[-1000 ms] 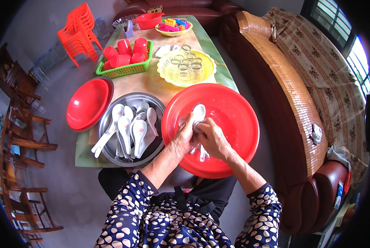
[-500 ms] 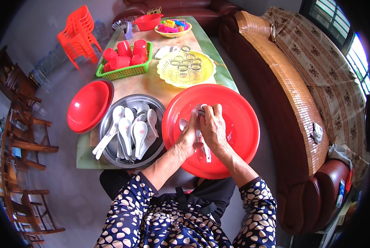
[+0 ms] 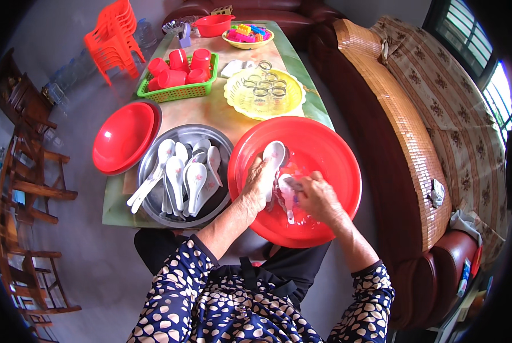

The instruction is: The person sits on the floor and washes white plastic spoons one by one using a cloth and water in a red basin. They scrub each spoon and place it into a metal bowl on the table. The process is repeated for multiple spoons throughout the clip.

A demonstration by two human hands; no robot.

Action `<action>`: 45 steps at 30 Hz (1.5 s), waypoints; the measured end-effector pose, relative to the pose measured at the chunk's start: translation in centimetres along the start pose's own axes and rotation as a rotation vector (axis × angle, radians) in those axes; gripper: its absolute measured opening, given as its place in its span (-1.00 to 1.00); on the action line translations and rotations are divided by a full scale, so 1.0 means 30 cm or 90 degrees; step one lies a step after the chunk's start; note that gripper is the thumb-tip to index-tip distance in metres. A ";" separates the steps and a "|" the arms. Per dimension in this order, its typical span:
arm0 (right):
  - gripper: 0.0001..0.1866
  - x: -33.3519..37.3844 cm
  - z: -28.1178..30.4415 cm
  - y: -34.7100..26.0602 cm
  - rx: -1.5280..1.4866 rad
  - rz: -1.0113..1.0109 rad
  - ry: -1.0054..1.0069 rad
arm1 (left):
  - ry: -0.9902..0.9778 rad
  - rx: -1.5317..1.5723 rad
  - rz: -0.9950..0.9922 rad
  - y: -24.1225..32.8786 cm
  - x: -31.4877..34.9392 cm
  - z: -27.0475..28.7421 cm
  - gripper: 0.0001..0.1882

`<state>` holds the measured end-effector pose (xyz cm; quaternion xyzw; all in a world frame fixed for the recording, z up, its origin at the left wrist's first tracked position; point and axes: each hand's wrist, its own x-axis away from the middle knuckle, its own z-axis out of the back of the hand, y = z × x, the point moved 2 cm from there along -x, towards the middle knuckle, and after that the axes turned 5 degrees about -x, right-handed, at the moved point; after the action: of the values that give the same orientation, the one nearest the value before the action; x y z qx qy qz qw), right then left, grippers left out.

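Both hands inside big red basin point(image 3: 330, 166) at near right end of tabletop point(image 3: 210, 111). Left hand point(image 3: 260, 182) clenched around handle of white soup spoon point(image 3: 274, 155), bowl end pointing to basin's far side. Right hand point(image 3: 318, 197) grasping second white spoon point(image 3: 287, 194), just right of the first, handle toward basin's near rim. Left of basin, touching it: metal tray point(image 3: 153, 171) piled with white spoons. Beyond basin: yellow tray of small glasses point(image 3: 263, 92).
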<state>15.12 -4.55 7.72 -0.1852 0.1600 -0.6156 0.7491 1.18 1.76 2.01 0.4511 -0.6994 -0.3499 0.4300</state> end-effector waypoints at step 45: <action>-0.64 -0.087 -0.039 -0.099 -0.777 -0.152 0.075 | -0.245 0.305 0.131 0.012 0.022 -0.018 -0.68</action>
<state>11.51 -2.60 8.15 -0.5622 0.5019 -0.5020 0.4242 1.41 1.21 2.72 0.3921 -0.8723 -0.2084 0.2046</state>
